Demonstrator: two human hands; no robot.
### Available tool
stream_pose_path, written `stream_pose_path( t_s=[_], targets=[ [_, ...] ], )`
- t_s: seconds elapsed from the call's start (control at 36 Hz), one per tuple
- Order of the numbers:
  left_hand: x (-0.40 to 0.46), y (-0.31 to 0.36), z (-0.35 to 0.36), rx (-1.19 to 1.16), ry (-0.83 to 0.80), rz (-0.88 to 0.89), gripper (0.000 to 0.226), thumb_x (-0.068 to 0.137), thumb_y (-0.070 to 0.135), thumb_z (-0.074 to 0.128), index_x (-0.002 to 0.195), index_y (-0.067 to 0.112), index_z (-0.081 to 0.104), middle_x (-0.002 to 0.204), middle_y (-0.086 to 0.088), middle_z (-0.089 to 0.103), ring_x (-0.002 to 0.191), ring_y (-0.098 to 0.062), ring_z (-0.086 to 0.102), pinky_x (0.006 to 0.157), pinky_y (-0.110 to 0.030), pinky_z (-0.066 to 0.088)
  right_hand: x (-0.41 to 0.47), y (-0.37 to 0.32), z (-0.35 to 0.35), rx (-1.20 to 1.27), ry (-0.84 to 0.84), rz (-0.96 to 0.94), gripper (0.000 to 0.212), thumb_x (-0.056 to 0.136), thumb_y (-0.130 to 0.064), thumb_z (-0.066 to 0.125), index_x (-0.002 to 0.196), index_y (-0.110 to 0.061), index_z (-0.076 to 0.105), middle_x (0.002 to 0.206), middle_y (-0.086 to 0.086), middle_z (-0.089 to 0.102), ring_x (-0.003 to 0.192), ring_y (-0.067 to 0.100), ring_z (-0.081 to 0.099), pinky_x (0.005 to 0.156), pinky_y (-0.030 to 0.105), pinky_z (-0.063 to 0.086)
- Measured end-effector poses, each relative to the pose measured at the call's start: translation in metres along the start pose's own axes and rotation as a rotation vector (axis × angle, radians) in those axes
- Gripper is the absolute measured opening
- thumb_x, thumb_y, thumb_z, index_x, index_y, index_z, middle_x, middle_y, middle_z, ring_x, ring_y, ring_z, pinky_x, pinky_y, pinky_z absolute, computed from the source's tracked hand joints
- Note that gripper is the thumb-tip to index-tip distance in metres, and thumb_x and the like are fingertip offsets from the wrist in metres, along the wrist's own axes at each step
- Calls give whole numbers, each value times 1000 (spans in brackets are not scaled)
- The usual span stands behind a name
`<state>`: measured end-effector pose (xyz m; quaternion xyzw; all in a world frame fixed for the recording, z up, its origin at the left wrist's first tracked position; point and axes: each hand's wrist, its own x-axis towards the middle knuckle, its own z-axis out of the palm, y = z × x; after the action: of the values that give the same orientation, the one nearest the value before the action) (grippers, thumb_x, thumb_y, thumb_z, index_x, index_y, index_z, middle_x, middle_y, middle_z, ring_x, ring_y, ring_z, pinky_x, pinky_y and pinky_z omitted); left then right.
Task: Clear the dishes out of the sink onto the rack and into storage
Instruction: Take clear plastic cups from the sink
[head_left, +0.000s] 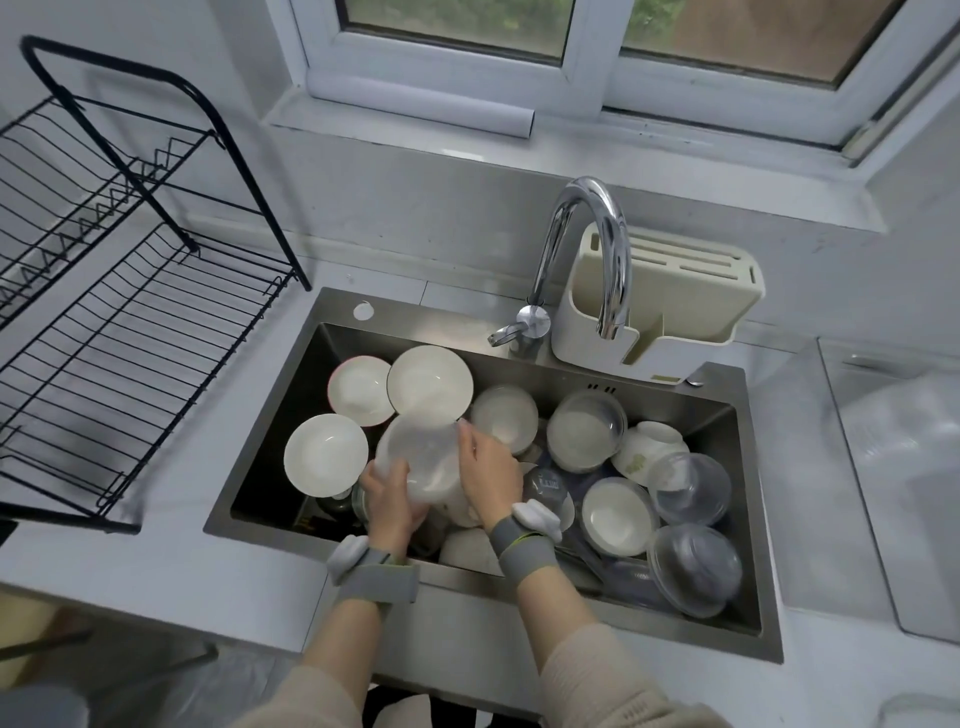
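— What are the hands doing?
— Both grip one clear plastic bowl (418, 457), tilted just above the pile in the steel sink (748, 525). The left hand (390, 506) curls round its lower edge; the right hand (491, 467) clasps its right side, fingertips on the rim.
— And the other dishes?
— White bowls (326, 453) crowd the sink's left and middle; more clear bowls (693, 569) lie on the right.
— The rack?
— A black wire dish rack (135, 332) stands on the tabletop (156, 561), left of the sink. A chrome faucet (587, 249) arches over the back, with a cream knife holder (691, 296) behind it.
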<state>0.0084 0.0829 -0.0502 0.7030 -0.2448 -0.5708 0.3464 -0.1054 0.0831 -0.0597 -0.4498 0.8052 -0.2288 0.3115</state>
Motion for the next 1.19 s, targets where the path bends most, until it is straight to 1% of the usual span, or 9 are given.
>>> stream_pose_path(
  t_s=[0.08, 0.19, 0.31, 0.42, 0.53, 0.72, 0.86, 1.0, 1.19],
  targets=[
    [4, 1, -2, 39, 0, 64, 52, 96, 8, 51, 144, 6, 30, 135, -4, 36, 109, -19, 39, 63, -9, 45, 10, 11, -7, 210, 63, 85, 43, 103, -38, 29, 103, -11, 63, 104, 20, 59, 101, 38, 54, 92, 44, 42],
    [9, 6, -2, 19, -12, 79, 53, 98, 12, 50, 146, 8, 27, 142, -12, 39, 112, -26, 47, 79, -33, 44, 26, 41, -13, 117, -56, 308, 39, 102, -32, 33, 134, -21, 52, 139, 25, 41, 129, 39, 35, 110, 42, 27],
    [16, 9, -3, 62, 1, 107, 52, 96, 12, 53, 143, 11, 32, 132, -3, 40, 115, -25, 44, 64, -12, 47, 39, 64, -12, 18, -158, 332, 44, 102, -33, 33, 143, -20, 44, 153, 13, 33, 139, 35, 29, 116, 42, 21],
    [17, 9, -1, 53, -1, 94, 52, 99, 15, 48, 146, 11, 27, 136, -12, 42, 105, -23, 45, 71, -25, 52, 52, 68, -14, -51, -217, 312, 46, 102, -31, 35, 146, -19, 38, 152, 14, 35, 140, 32, 29, 115, 38, 20],
    [21, 3, 0, 87, -31, 114, 49, 96, 7, 52, 141, 5, 33, 130, -2, 37, 113, -20, 41, 49, 2, 38, 61, 65, -18, -6, -202, 341, 49, 98, -23, 43, 146, -14, 40, 148, 18, 41, 136, 35, 36, 113, 36, 27],
    [17, 6, 4, -14, -41, 63, 51, 99, 18, 51, 144, 6, 30, 137, -19, 45, 98, -24, 50, 86, -46, 52, 57, 60, -19, 209, 102, 444, 34, 92, -14, 51, 122, -6, 64, 124, 19, 63, 113, 38, 57, 93, 39, 48],
    [17, 5, 7, -33, -28, 40, 49, 97, 21, 53, 140, 7, 33, 116, -10, 50, 96, -27, 55, 91, -53, 51, 49, 61, -24, 190, 252, 503, 14, 87, -15, 62, 93, -4, 65, 101, 18, 67, 91, 38, 62, 76, 36, 46],
    [18, 2, 7, -9, -18, 31, 55, 94, 21, 55, 143, 19, 31, 123, -2, 44, 105, -19, 45, 60, -21, 47, 43, 69, -33, 253, 304, 534, 14, 85, -10, 60, 97, -6, 52, 88, 12, 61, 83, 35, 59, 70, 34, 44],
    [15, 0, 9, 12, 9, 42, 56, 93, 26, 55, 144, 19, 33, 126, -3, 45, 106, -18, 44, 54, -15, 39, 34, 72, -43, 166, 332, 513, 15, 89, -5, 51, 97, -5, 63, 98, 18, 66, 87, 38, 59, 73, 37, 45]
  ],
)
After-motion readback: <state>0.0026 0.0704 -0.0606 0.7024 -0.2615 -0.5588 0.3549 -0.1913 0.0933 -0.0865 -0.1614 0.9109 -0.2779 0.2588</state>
